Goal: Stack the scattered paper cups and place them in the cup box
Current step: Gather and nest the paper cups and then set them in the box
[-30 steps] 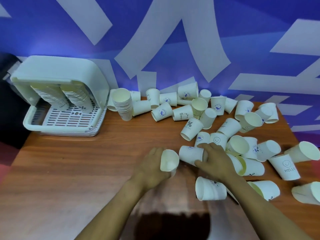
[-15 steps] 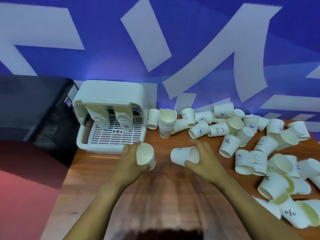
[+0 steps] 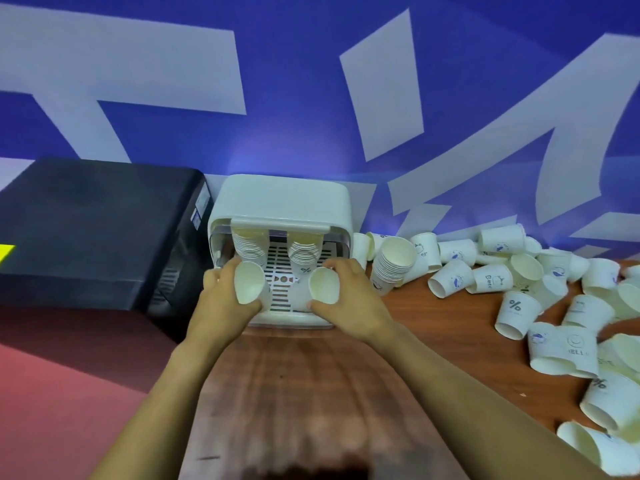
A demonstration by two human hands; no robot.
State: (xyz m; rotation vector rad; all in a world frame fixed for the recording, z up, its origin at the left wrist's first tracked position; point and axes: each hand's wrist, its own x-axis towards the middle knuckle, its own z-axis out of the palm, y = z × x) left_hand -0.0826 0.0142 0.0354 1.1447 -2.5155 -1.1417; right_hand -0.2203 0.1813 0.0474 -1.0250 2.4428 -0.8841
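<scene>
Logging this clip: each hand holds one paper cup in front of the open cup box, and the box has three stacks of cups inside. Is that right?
Not quite. The head view shows two stacks inside the cup box, not three. The rest holds: the left hand and the right hand each hold one paper cup in front of the open box.

I had only one view, the head camera, worn by the person and looking forward and down over both forearms. It sat close above the near edge of the table (image 3: 311, 375) and faced the cup box (image 3: 280, 199) against the blue wall (image 3: 311, 81). The wide lens bent the edges, and the right side cut off the scattered cups (image 3: 519, 306).
</scene>
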